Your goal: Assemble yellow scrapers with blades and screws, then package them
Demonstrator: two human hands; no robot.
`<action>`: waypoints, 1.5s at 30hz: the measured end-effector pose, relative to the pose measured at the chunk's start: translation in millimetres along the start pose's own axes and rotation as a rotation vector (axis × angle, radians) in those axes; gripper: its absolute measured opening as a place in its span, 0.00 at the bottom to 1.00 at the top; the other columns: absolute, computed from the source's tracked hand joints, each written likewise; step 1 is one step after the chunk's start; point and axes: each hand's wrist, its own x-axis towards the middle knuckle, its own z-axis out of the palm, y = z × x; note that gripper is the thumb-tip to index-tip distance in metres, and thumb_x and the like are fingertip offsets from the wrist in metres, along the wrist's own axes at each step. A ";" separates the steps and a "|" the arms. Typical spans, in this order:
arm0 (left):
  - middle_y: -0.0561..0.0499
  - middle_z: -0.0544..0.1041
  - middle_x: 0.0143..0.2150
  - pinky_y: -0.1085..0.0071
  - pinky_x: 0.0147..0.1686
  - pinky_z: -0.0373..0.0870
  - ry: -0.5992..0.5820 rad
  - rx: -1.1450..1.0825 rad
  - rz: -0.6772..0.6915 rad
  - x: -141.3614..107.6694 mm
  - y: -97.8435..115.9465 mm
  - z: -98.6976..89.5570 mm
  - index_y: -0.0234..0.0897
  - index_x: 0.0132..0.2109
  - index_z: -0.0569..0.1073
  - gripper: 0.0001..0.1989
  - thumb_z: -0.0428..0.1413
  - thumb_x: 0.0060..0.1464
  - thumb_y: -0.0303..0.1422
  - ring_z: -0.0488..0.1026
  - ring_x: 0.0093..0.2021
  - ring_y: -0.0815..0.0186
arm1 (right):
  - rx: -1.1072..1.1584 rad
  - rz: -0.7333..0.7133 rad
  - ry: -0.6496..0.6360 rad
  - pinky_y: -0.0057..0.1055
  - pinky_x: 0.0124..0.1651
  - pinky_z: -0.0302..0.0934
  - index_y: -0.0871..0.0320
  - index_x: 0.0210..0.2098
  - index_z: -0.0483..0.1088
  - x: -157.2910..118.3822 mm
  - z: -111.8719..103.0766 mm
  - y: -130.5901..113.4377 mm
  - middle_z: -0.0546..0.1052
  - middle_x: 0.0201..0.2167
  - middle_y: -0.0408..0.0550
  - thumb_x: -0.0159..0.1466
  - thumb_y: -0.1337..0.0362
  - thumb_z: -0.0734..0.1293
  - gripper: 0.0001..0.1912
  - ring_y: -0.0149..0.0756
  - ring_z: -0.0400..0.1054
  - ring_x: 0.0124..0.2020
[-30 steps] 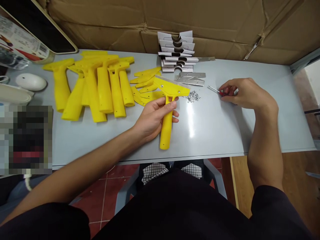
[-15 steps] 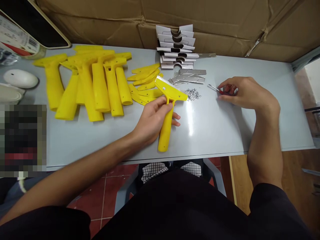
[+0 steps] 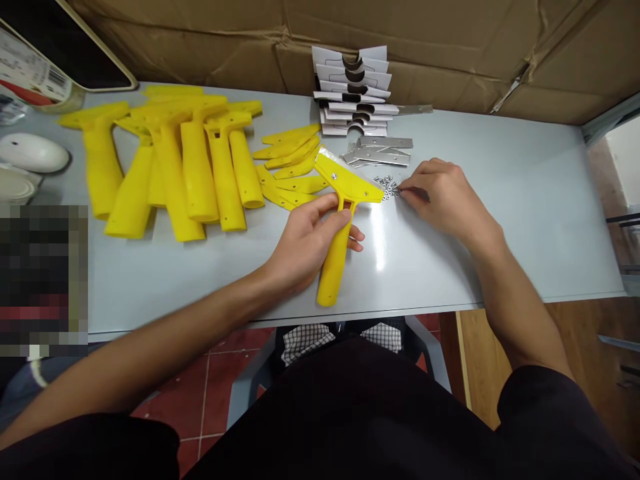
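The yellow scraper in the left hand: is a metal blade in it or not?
In: a silvery blade edge shows along the head of the yellow scraper in the left hand.

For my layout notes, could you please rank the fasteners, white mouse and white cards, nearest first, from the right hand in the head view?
1. Fasteners, at the right hand
2. White cards, toward the back
3. White mouse, at the far left
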 end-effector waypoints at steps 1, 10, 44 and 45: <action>0.45 0.79 0.44 0.64 0.34 0.84 -0.002 -0.003 -0.001 -0.3 0.1 0.3 0.36 0.40 0.80 0.03 0.66 0.62 0.30 0.79 0.33 0.65 | -0.001 -0.002 -0.002 0.52 0.54 0.65 0.52 0.47 0.87 0.2 0.0 0.3 0.84 0.43 0.58 0.73 0.65 0.64 0.17 0.58 0.75 0.49; 0.46 0.79 0.45 0.66 0.34 0.82 0.006 -0.017 -0.026 1.0 -1.8 -0.6 0.36 0.39 0.79 0.02 0.63 0.62 0.28 0.78 0.32 0.67 | 0.020 0.035 -0.024 0.46 0.52 0.64 0.55 0.41 0.83 -0.9 -3.9 1.1 0.81 0.39 0.56 0.71 0.65 0.65 0.13 0.53 0.74 0.45; 0.42 0.88 0.55 0.57 0.63 0.79 -0.154 0.061 0.110 2.0 -18.4 -8.0 0.37 0.48 0.87 0.17 0.78 0.56 0.42 0.86 0.52 0.54 | 1.197 0.141 0.095 0.37 0.45 0.75 0.56 0.33 0.82 0.7 17.7 -28.4 0.81 0.51 0.53 0.58 0.45 0.87 0.23 0.40 0.76 0.45; 0.42 0.88 0.55 0.57 0.63 0.79 -0.157 0.055 0.111 2.1 -18.3 -8.0 0.37 0.47 0.87 0.18 0.78 0.56 0.42 0.86 0.52 0.54 | 1.236 0.164 0.077 0.36 0.43 0.75 0.56 0.33 0.82 1.0 19.4 -29.2 0.81 0.51 0.53 0.58 0.45 0.87 0.23 0.39 0.76 0.43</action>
